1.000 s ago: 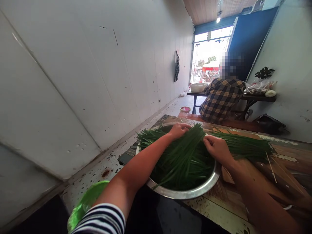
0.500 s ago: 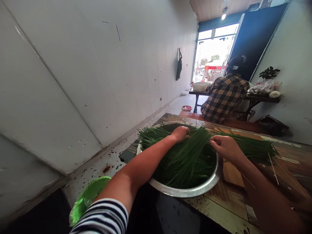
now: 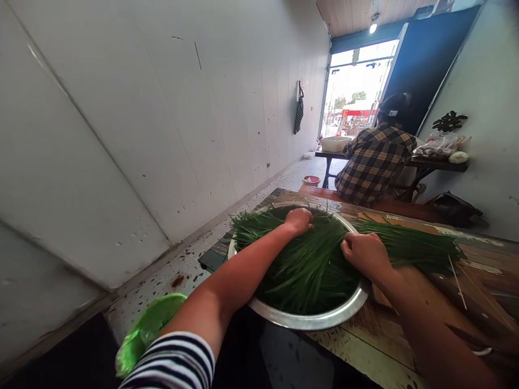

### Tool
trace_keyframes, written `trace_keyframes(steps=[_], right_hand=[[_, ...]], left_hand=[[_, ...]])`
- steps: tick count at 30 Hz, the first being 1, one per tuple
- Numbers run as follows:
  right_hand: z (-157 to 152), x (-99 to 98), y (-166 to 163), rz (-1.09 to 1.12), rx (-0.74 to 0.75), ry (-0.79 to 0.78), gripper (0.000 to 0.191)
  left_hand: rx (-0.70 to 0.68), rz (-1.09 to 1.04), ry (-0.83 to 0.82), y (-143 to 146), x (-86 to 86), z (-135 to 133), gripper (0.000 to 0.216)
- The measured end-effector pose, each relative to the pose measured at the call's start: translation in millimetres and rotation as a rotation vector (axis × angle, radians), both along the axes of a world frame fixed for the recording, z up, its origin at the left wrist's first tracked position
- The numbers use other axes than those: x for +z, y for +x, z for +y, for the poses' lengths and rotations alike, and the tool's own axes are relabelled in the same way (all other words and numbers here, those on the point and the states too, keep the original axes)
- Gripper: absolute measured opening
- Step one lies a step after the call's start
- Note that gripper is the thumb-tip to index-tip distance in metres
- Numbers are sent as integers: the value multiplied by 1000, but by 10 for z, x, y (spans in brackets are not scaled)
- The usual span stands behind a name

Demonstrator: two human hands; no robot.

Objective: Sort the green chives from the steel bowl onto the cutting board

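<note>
Long green garlic chives (image 3: 312, 265) fill a wide metal basin (image 3: 308, 322) standing on the wooden table. Over the back of the basin, my left hand (image 3: 299, 220) is closed, its fingers curled round some of the chives. At the basin's right side is my right hand (image 3: 367, 251), with thumb and fingers pinched together at the ends of the chives. Its fingertips are partly hidden, and the stems between them are hard to make out. A second pile of chives (image 3: 417, 243) lies on the table beyond my right hand.
Thin wooden skewers (image 3: 458, 283) lie at the right, with more beside the basin. A green bag-lined bin (image 3: 152, 329) stands on the floor at lower left. A person in a plaid shirt (image 3: 375, 159) sits ahead at another table holding a white tub (image 3: 335, 143).
The raised bunch of chives has come down flatter into the basin. My right hand has moved slightly left and down over the rim. The left hand stays nearly in place.
</note>
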State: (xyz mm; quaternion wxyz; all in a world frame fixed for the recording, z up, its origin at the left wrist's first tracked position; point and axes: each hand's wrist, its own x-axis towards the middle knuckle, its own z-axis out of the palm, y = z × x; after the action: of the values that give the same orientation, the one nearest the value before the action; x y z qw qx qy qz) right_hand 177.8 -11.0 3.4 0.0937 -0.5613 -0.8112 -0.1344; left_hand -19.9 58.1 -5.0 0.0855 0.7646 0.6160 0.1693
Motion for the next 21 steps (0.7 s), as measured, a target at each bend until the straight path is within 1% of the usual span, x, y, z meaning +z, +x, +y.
trace_keyframes(steps=[2,5,7,12,14,18,21], right_hand=[[10,-11,6,0,2,-4,33],[9,-8,3,2,12,-2,33],[3,-3,-4,16,20,5,32],[-7,9,-16,58,29,7,30],[-2,15,-15,84,39,0,30],[32,10,-2,181,71,-51,31],[62,-18,12,243,103,-71,33]], left_hand=[[-5,14,-29,-19,-10,24,12],[-18,-64,-68,-38,-15,46,13],[-21,-99,-55,-41,-10,41,12],[-60,-21,-12,-18,40,-15,14],[-55,-37,10,-13,70,-31,15],[-11,-227,33,-29,105,-25,18],[30,-390,36,-45,86,8,22]])
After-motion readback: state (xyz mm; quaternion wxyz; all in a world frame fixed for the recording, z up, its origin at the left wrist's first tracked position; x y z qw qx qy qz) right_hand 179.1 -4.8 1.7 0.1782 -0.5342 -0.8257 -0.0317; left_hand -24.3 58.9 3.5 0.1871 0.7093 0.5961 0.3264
